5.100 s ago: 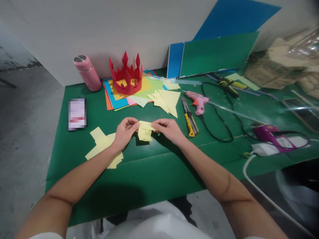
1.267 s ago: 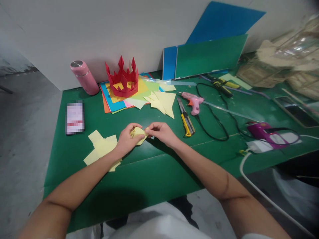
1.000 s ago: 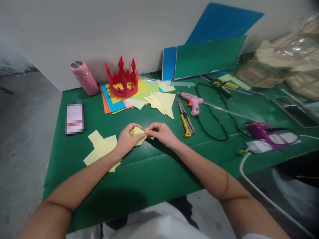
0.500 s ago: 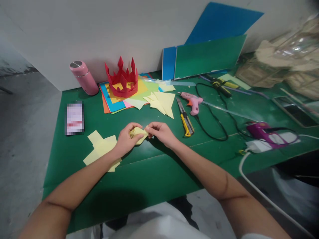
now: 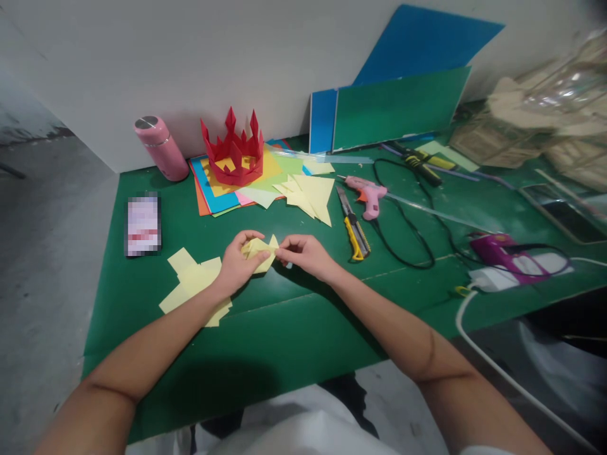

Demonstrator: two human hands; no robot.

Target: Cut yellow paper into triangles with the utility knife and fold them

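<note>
Between my two hands is a small piece of folded yellow paper [image 5: 260, 265], held just above the green table. My left hand [image 5: 238, 264] is closed around its left side, thumb lying across the folds. The fingers of my right hand [image 5: 303, 254] pinch its right edge, where a pointed flap sticks up. Several yellow paper pieces [image 5: 192, 281] lie under and beside my left forearm. More folded yellow pieces [image 5: 310, 194] rest beyond my hands.
A red paper crown [image 5: 236, 165] sits on coloured sheets [image 5: 215, 201], beside a pink flask [image 5: 164, 151]. To the right lie a yellow utility knife [image 5: 355, 234], a pink glue gun [image 5: 367, 194] with a black cord, and a power strip [image 5: 552, 264]. A blurred-out packet [image 5: 143, 224] lies left.
A pointed flap of the yellow paper now stands up between my hands, where earlier the paper looked flatter. My fingers have shifted slightly on it.
</note>
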